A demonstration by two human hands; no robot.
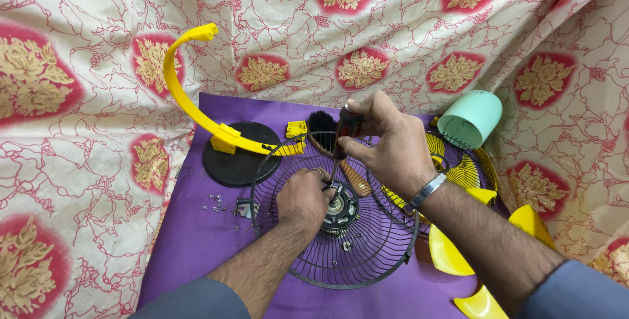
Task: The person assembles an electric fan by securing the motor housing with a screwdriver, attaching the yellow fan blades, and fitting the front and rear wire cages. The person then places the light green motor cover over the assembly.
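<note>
A black wire fan guard lies on the purple cloth, with a round motor hub at its centre. My right hand grips the dark handle of a screwdriver held upright, its shaft pointing down at the hub. A metal bracelet sits on that wrist. My left hand rests inside the guard, fingers curled against the left side of the hub, where the screwdriver tip meets it.
A curved yellow bracket stands on a black round base. Small screws lie left of the guard. A brush, a mint green cylinder, a second yellow guard and yellow fan blades lie right. Patterned fabric surrounds all.
</note>
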